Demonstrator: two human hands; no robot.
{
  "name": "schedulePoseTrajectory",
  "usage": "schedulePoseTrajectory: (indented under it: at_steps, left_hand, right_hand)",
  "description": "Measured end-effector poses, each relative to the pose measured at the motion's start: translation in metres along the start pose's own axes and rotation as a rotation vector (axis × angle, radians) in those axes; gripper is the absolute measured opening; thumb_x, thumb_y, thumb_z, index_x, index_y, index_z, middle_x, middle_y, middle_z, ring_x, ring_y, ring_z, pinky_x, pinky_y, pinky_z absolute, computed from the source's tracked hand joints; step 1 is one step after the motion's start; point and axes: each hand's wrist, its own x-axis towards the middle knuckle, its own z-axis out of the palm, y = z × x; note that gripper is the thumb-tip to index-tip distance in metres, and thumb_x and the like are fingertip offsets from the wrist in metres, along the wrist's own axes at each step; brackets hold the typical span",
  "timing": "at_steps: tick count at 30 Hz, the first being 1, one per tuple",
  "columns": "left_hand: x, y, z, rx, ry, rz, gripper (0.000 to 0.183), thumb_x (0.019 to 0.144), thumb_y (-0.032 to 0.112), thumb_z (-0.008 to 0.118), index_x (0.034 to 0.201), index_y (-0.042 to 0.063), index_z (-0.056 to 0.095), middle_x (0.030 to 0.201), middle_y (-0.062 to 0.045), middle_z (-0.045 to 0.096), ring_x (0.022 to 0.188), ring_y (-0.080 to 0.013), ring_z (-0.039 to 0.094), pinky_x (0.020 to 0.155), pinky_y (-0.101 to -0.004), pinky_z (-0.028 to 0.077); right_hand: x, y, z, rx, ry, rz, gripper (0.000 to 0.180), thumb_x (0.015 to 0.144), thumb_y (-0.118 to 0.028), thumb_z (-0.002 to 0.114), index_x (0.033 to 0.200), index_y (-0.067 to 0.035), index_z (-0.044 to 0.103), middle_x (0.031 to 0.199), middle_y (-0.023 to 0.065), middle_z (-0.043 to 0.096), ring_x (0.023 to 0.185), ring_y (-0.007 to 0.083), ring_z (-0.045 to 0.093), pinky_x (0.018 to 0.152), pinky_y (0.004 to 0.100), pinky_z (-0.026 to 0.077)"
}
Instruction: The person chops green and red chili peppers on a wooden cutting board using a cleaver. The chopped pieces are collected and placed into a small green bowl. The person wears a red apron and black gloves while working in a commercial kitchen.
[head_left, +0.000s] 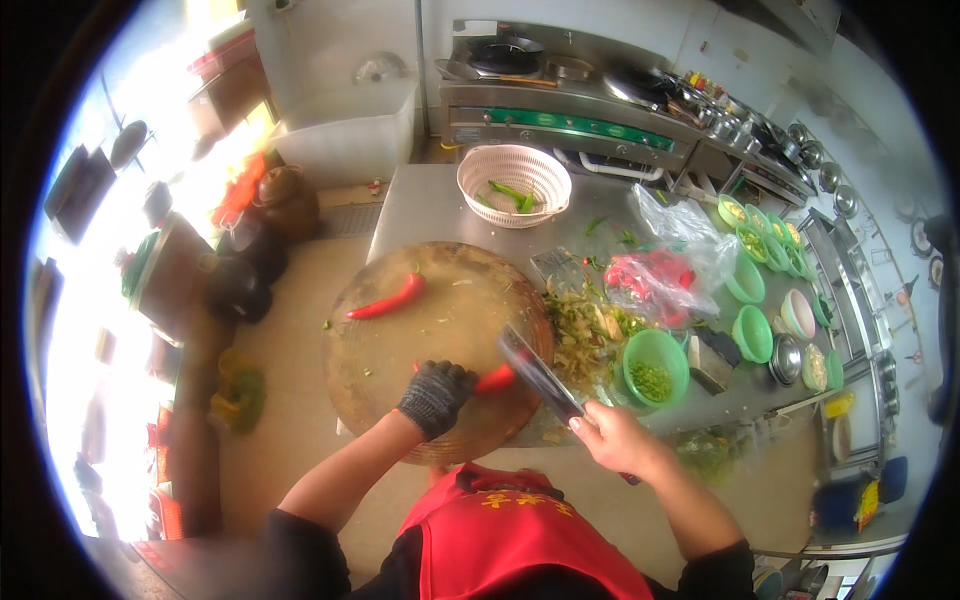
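Note:
My left hand (436, 399), in a dark grey knitted glove, presses a red chili pepper (495, 379) onto a round wooden chopping block (420, 341). The glove hides the pepper's middle; its thick end shows on the right. In my right hand (619, 435) is a cleaver (544, 375), blurred, its blade over the block's right edge beside that pepper. A second whole red chili pepper (390, 298) with a green stem lies farther back on the block. Small green scraps are scattered over the wood.
Vegetable trimmings (592, 330) lie right of the block, near a green bowl of chopped green pieces (651, 380). A plastic bag of red peppers (660, 277) and more bowls (752, 334) stand beyond. A pink basket (514, 186) holds green peppers. Behind is a steel stove (570, 124).

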Motion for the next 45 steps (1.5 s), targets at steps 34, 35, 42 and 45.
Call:
schedulePoseTrajectory:
  at_steps: [34, 35, 42, 45]
  left_hand:
    - [-0.003, -0.001, 0.005, -0.062, 0.034, -0.001, 0.03, 0.08, 0.021, 0.056, 0.105, 0.006, 0.065, 0.096, -0.014, 0.062, 0.093, -0.0309, 0.059, 0.079, -0.045, 0.046]
    - [-0.002, -0.001, 0.006, -0.055, 0.022, -0.01, 0.029, 0.08, 0.021, 0.056, 0.104, 0.006, 0.065, 0.096, -0.013, 0.062, 0.092, -0.0308, 0.059, 0.079, -0.0449, 0.046]
    - [-0.005, -0.001, 0.003, -0.125, 0.037, 0.02, 0.031, 0.081, 0.019, 0.056, 0.107, 0.005, 0.063, 0.096, -0.015, 0.062, 0.093, -0.0327, 0.061, 0.081, -0.0461, 0.048]
    - [-0.012, 0.006, 0.004, -0.197, 0.068, -0.045, 0.033, 0.082, 0.018, 0.056, 0.112, 0.004, 0.063, 0.098, -0.015, 0.063, 0.095, -0.0339, 0.062, 0.084, -0.0473, 0.049]
  right_hand:
    - [0.022, -0.022, -0.013, -0.13, -0.176, 0.063, 0.029, 0.1, -0.024, 0.058, 0.084, -0.001, 0.052, 0.066, 0.0225, 0.059, 0.057, 0.0399, 0.058, 0.055, 0.0468, 0.046]
    - [0.024, -0.019, -0.011, -0.161, -0.188, 0.1, 0.029, 0.1, -0.024, 0.058, 0.084, -0.001, 0.053, 0.066, 0.0227, 0.059, 0.058, 0.0403, 0.058, 0.056, 0.0471, 0.046]
    - [0.049, 0.016, 0.01, -0.118, -0.068, 0.092, 0.028, 0.098, -0.024, 0.06, 0.082, -0.001, 0.058, 0.069, 0.0244, 0.061, 0.061, 0.0439, 0.059, 0.058, 0.0501, 0.048]
    - [0.05, 0.034, -0.01, 0.021, 0.223, 0.107, 0.028, 0.1, -0.02, 0.057, 0.08, -0.001, 0.051, 0.062, 0.0166, 0.06, 0.05, 0.0325, 0.058, 0.047, 0.0425, 0.047]
